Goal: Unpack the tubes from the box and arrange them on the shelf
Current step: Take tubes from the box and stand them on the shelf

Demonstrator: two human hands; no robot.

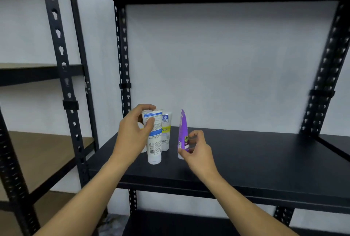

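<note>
My left hand (135, 133) pinched the white, blue-labelled plastic tube (153, 141) near its crimped top; my right hand (197, 147) pinched the purple tube (182, 131) low down. Both stood upright, cap-down on the black metal shelf (246, 158). A white-and-yellow tube (166, 131) stood at one o'clock from the left grip.

Matt black shelf (246, 160), seemingly metal; smooth, slightly glossy plastic tubes (155, 141).

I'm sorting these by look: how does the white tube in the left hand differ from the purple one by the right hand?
The white tube has blue bands and a barcode; the purple tube bears a small fruit picture. The left hand grips the white tube near its top; the right hand pinches the purple tube low down. Both stand cap-down on the black shelf.
</note>
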